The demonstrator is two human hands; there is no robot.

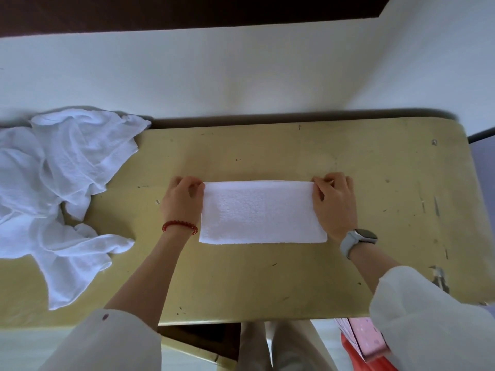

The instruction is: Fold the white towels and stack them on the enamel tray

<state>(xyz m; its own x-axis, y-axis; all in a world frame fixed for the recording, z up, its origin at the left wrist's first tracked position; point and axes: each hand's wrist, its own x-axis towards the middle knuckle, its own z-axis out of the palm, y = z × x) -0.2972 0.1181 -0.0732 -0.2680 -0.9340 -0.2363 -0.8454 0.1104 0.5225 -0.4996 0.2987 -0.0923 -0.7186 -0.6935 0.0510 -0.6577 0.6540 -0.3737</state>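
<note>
Towel [262, 211] lay folded mid-table [375, 162], my left hand [182, 200] and right hand [334, 203] pinching its far corners, so I judged keeping edges square mattered before halving it again.

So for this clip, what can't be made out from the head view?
- Enamel tray: nowhere in the head view, so no stack can be checked.
- Pile of unfolded towels: cut off by the left edge; their number cannot be told.
- Folded towel: its layers are hidden beneath its top face.
- Left hand and right hand: fingertips at the far corners are curled under, so each grip is partly hidden.
</note>
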